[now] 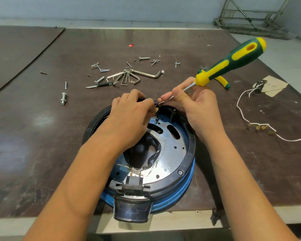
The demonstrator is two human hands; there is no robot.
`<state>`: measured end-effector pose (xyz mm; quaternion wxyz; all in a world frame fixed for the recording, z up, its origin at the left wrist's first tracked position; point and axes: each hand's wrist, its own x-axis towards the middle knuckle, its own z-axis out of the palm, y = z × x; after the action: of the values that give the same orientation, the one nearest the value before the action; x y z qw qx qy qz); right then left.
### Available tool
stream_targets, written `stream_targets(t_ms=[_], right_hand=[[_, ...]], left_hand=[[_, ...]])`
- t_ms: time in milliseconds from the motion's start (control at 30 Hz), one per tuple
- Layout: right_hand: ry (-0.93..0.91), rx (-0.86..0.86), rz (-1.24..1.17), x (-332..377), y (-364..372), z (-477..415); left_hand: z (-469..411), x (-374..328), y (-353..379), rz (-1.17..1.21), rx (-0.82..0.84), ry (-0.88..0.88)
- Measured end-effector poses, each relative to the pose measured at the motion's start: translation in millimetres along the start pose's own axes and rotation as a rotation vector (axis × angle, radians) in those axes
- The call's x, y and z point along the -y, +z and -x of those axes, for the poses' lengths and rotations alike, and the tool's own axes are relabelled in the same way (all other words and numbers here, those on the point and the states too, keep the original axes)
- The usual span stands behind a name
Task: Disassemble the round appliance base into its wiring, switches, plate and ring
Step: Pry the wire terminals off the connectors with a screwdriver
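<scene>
**Head view.** Round appliance base (186, 186) lies open side up at the near edge of the table (42, 136), close under the person, so both forearms can bridge it. Metal plate (172, 153) sits inside the black ring (189, 150), not yet lifted out. One ring screw (180, 172) shows at approx. 4 o'clock, and the socket block (134, 185) at 6 o'clock.

Work pt. is the brass terminal (156, 110) at 12 o'clock on the rim. L hand (129, 115) curls over the rim there, fingertips pinching a small dark part beside the terminal, prob. to steady it; which part cannot be told.

R hand (198, 108) pinches the screwdriver (231, 61) low on its steel shaft, not on the handle. This looks chosen for fine prying control, w/ the tip at the terminal. The handle angles up toward 2 o'clock.

Loose white wiring (250, 122) w/ brass connectors lies well apart at 3 o'clock, clear of the work zone. Hex keys (129, 77) and loose screws (101, 68) are scattered at 12 o'clock beyond the hands, within reach. Pliers (222, 82) lie at approx. 1 o'clock, behind the handle.

Judgement: wiring/switch stage; plate and ring separation remains.
</scene>
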<state>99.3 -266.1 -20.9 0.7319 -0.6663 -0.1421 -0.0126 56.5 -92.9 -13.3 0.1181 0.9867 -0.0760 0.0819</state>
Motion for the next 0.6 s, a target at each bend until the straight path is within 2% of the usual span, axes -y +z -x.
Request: stream_targets(t_ms=[100, 200, 300, 600], right_hand=[[-0.095, 0.072, 0.113, 0.1, -5.1, 1.0], [-0.125, 0.07, 0.161, -1.1, -3.6, 0.1], [-0.102, 0.022, 0.183, -2.3, 0.6, -1.0], [0.014, -0.102, 0.036, -3.4, 5.2, -1.6]], left_hand=[[-0.2, 0.4, 0.2, 0.009, -0.002, -0.002], [-0.5, 1.3, 0.2, 0.008, 0.007, 0.003], [-0.5, 2.2, 1.1, 0.002, 0.009, 0.003], [0.4, 0.9, 0.0, 0.006, 0.011, 0.002]])
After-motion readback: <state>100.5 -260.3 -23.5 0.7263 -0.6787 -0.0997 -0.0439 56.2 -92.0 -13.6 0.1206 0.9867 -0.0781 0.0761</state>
